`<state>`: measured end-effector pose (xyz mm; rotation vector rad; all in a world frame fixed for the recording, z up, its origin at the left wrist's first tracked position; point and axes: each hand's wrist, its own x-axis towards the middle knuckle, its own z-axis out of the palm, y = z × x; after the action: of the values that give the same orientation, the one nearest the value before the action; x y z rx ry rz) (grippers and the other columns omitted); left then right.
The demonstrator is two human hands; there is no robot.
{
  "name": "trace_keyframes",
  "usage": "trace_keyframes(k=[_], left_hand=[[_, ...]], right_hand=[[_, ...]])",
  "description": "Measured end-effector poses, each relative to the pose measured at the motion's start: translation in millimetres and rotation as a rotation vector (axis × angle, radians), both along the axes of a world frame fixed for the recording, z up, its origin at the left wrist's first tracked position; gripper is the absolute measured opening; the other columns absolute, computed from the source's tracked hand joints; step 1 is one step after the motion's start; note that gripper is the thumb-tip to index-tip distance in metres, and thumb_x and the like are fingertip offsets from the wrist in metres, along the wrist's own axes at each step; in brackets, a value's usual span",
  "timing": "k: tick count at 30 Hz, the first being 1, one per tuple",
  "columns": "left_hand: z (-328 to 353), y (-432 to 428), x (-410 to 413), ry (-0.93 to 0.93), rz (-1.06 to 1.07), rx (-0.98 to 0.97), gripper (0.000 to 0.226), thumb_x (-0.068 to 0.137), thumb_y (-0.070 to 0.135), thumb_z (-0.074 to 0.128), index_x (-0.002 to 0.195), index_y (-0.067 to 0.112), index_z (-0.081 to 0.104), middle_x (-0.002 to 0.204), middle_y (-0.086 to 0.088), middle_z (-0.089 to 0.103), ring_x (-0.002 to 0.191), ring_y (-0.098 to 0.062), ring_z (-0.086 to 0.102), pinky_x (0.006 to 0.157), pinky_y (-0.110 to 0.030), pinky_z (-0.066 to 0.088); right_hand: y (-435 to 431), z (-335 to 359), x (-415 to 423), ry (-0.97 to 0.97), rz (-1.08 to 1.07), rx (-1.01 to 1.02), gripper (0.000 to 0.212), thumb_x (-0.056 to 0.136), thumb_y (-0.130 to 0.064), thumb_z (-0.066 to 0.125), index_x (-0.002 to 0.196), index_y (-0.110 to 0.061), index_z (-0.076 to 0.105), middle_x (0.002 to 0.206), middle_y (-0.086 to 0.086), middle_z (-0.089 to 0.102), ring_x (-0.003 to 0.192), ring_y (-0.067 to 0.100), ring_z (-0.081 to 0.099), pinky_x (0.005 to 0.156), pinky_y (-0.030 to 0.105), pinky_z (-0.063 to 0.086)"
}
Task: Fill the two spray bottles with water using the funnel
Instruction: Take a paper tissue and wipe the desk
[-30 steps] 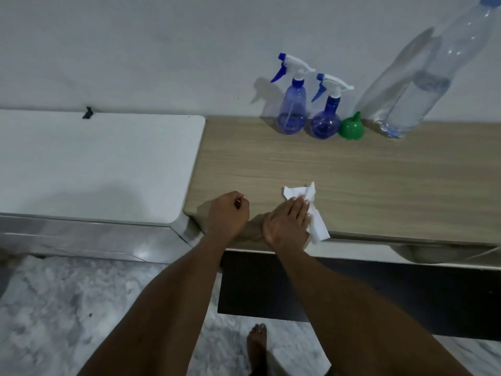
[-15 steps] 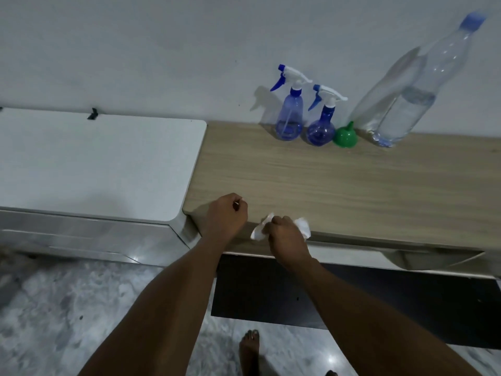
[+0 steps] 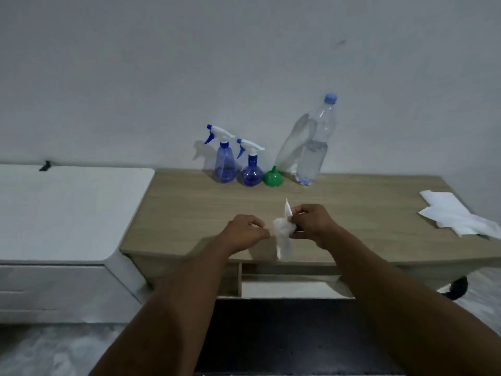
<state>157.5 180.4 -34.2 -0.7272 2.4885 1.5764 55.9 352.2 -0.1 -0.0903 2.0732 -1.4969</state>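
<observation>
Standing against the wall at the back of the wooden tabletop [image 3: 352,213] are a tall spray bottle [image 3: 224,164] and a round spray bottle [image 3: 252,169], both blue with white trigger heads, a green funnel [image 3: 273,177] mouth-down just beside them, and a clear water bottle [image 3: 314,147] about half full. The right hand [image 3: 311,225] pinches a crumpled white tissue [image 3: 283,233] above the front edge; the left hand [image 3: 244,234] is curled into a loose fist beside it. More tissues [image 3: 455,218] lie near the right edge; the middle is bare.
</observation>
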Motion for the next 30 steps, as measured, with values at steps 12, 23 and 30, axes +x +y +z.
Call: trace_keyframes(k=[12,23,30], left_hand=[[60,181,-93,0.271,-0.155,-0.039,0.038,0.067,0.031,0.09,0.1,0.019,0.075,0.085,0.0,0.075,0.081,-0.013,0.071,0.081,-0.033,0.059],[70,307,-159,0.366,-0.289,-0.07,0.011,0.077,0.029,0.084,0.084,0.023,0.079,0.08,0.009,0.076,0.078,-0.009,0.071,0.077,-0.029,0.058],[68,364,-215,0.335,-0.405,-0.03,0.021,0.077,0.033,0.084,0.094,0.021,0.082,0.086,0.005,0.076,0.076,-0.005,0.065,0.063,-0.015,0.043]], right_hand=[[173,90,-62,0.113,-0.207,-0.047,0.003,0.089,-0.009,0.067,0.091,-0.01,0.066,0.088,0.009,0.07,0.075,0.02,0.065,0.068,0.033,0.04],[304,99,-91,0.172,-0.423,-0.09,0.015,0.087,-0.009,0.064,0.098,-0.018,0.058,0.082,0.007,0.068,0.063,0.018,0.065,0.063,0.03,0.043],[374,76,-122,0.185,-0.413,0.056,0.017,0.088,-0.005,0.058,0.096,-0.007,0.073,0.08,0.011,0.066,0.068,0.017,0.06,0.063,0.031,0.045]])
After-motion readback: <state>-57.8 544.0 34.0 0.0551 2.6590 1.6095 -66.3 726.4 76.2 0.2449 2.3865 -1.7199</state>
